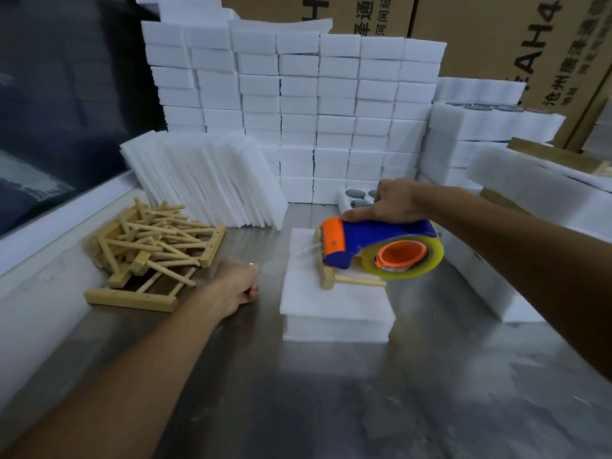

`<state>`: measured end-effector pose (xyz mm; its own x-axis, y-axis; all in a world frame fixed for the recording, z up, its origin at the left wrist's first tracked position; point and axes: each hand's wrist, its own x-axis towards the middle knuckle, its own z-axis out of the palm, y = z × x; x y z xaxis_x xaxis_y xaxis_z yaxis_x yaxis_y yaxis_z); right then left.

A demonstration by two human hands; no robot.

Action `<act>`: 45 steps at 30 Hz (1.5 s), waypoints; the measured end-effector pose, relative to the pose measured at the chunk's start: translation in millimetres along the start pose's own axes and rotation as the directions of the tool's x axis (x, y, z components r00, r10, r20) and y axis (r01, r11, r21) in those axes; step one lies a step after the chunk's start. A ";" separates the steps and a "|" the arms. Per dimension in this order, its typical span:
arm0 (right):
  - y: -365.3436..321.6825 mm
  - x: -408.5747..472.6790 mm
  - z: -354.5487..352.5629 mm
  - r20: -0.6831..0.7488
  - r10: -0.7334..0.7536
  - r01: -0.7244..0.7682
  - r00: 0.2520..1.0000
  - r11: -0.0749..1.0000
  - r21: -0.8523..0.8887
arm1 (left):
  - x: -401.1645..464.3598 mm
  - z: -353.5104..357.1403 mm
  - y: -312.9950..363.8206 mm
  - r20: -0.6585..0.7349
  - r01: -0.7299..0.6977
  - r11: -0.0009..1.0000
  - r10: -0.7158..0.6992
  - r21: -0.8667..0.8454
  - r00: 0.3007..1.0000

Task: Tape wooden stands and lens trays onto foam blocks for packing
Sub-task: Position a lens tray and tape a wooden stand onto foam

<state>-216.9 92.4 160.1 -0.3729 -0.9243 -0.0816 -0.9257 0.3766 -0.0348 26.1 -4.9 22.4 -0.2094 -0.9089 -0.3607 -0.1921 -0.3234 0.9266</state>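
Principal risk noted: the strip of clear tape (pixel 306 251) runs taut from the toothed head of the tape dispenser (pixel 371 243) across to the left hand (pixel 240 286), and it is thin and hard to see; if the pull slackens or twists, the strip may, in my judgement, fold on itself or catch the foam off line. A second risk: the wooden stand (pixel 334 279) lies loose on top of the foam block (pixel 334 303), with nothing seen holding it, so a downward sweep of the dispenser could nudge it askew or push it off the block before the tape seats. A third: the foam is light and rests unrestrained on the steel desk (pixel 331 409), so a sideways tug could drag the block itself. State of hands: the right hand (pixel 394 202) grips the dispenser from above, forefinger extended along the blue body toward the orange head. The left hand is closed with fingers curled, apparently pinching the tape end, though the contact itself is too small to confirm. Position: the stand sits on the block's top face directly beneath the dispenser, its crossbar touching or just under the head, its dowel pointing right. The left hand is beside the block's left edge, apart from it.
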 end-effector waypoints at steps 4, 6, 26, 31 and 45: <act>1.6 -5.6 -0.1 -0.029 -0.012 0.013 0.999 0.999 0.038 | -3.6 -5.6 12.9 -0.054 -0.049 0.994 0.043 -0.100 0.998; 5.4 -8.1 0.5 -0.062 -0.032 0.037 0.998 0.996 0.077 | -7.1 -12.3 27.9 -0.005 -0.067 0.962 0.068 -0.265 0.998; 51.8 -33.8 5.2 -0.108 0.098 -0.058 0.989 0.945 0.321 | -40.9 21.6 42.2 0.168 0.004 0.822 0.112 -0.569 0.979; 47.9 -40.5 2.8 -0.098 0.085 -0.052 0.992 0.952 0.302 | -46.6 32.3 44.6 0.106 -0.046 0.835 0.124 -0.549 0.987; 42.9 -30.6 -2.6 -0.073 0.062 -0.041 0.995 0.965 0.258 | -38.0 -0.8 40.2 0.160 -0.054 0.924 0.122 -0.379 0.979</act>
<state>-245.4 136.6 163.7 -0.4329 -0.9014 -0.0107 -0.8621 0.4175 -0.2872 27.0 16.4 73.5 -0.3820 -0.8877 -0.2569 0.1968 -0.3498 0.9159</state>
